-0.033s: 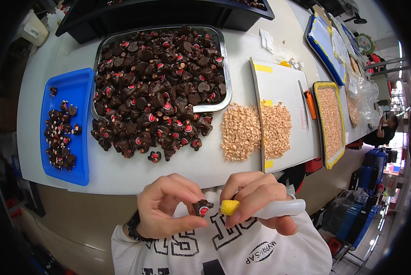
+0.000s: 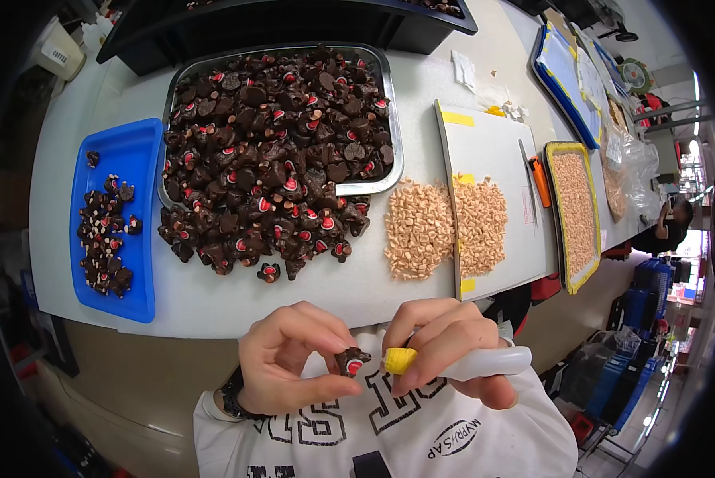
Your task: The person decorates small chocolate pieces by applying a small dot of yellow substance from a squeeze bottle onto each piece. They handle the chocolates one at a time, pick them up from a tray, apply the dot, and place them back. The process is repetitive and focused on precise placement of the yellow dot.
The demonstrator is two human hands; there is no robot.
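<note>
Between the thumb and fingers of my left hand (image 2: pixel 298 358) is a small dark brown figurine piece (image 2: pixel 353 362) with a red and white spot. My right hand (image 2: pixel 449 350) is closed around a white squeeze bottle (image 2: pixel 489 362) lying nearly level. Its yellow-wrapped neck (image 2: pixel 399 360) points at the piece, with a small gap between them. Both hands are in front of the table's near edge. Beyond them, a heap of similar brown pieces (image 2: pixel 270 171) fills a metal tray (image 2: pixel 396 151) and spills over its near side.
At left, a blue tray (image 2: pixel 138 267) holds brown pieces with pale parts. Small beige bits (image 2: pixel 417 231) lie on the table and on a white board (image 2: pixel 525 247), near an orange-handled tool (image 2: pixel 540 182). A yellow-edged tray (image 2: pixel 574 215) of beige bits stands right; a black bin (image 2: pixel 294 28) is behind.
</note>
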